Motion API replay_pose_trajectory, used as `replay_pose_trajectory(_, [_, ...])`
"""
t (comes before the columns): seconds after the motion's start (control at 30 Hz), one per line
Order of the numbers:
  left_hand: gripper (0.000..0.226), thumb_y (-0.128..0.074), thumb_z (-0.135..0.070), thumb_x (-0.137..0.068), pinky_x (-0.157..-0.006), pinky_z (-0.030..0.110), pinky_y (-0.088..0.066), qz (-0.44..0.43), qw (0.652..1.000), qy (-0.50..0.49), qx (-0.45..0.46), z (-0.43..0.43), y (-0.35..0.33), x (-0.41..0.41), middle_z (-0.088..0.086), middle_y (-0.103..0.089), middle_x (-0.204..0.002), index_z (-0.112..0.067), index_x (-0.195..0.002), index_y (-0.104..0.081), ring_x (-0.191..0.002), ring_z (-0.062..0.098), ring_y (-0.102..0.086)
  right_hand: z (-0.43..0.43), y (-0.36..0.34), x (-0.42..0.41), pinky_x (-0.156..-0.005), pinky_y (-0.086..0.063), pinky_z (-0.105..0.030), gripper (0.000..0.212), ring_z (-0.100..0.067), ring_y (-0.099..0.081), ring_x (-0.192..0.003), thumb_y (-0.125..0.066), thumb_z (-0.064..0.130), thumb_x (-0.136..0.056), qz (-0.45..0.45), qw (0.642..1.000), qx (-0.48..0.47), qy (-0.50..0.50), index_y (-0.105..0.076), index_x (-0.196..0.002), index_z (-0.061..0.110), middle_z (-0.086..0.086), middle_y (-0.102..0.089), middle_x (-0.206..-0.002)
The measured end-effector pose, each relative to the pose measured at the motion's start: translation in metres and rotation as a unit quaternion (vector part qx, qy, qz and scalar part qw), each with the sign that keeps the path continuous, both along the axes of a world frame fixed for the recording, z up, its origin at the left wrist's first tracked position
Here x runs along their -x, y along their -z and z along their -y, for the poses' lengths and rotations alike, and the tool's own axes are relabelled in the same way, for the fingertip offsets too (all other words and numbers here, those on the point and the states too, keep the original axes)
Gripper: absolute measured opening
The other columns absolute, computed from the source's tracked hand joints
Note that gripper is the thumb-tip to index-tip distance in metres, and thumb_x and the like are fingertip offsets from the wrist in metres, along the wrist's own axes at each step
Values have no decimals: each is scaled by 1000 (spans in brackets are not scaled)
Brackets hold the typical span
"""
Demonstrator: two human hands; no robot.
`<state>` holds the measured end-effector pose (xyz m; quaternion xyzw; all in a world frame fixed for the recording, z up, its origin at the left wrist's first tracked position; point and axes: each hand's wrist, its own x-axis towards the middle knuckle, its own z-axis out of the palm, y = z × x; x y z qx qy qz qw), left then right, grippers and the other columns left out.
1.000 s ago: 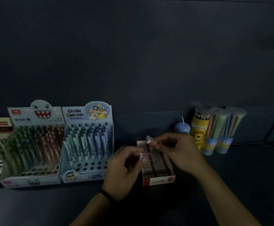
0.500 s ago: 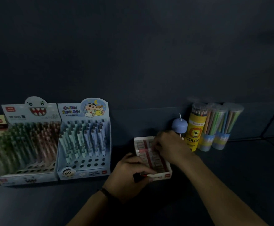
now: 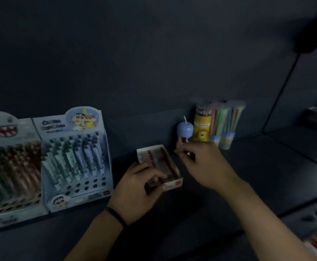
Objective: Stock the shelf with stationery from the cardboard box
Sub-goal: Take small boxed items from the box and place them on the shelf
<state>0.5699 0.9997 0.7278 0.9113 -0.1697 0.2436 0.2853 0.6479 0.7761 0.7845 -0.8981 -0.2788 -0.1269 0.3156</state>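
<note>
Dim, blurred view of a dark shelf (image 3: 252,166). A small open box (image 3: 155,157) of stationery lies flat at mid-shelf. The left hand (image 3: 135,191) grips its near end, fingers (image 3: 155,176) curled over the rim. The right hand (image 3: 208,164) is just right of the box, fingers (image 3: 182,153) bunched narrow at the foot of a blue-topped piece (image 3: 185,129); cannot tell whether they hold anything. Three pencil tubes (image 3: 218,123) stand upright behind it. Two pen display boxes (image 3: 74,157) sit side by side at left.
</note>
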Motion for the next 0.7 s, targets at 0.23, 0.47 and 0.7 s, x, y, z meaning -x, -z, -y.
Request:
replay_pose_trajectory(0.23, [16,-71,-20,-97,-78,34,-56,49,984,166,-48,71,-21,53,-10,-64,-106,-24,-113,-72,-92,9,-63,95,45,162,-81,-41,-2,10,4,-63,-86,-77,18,-93,-1,979,-52,196,-81,-97,25,19,-72,-93])
replay_pose_trajectory(0.47, [14,-53,-43,-99,-55,32,-45,-16,898,385,-211,236,7,136,-10,-59,-95,-34,-103,-62,-81,16,-62,213,111,315,-83,-50,-26,18,-5,-62,-87,-65,38,-95,-127,914,-12,386,-78,-105,30,21,-65,-92])
replay_pose_trajectory(0.7, [23,-52,-51,-102,-80,30,-49,-151,776,503,-350,418,100,239,-11,-61,-113,-34,-116,-59,-107,15,-62,345,201,491,-81,-52,-30,15,-10,-68,-88,-65,36,-97,-307,805,-70,502,-74,-105,27,10,-72,-95])
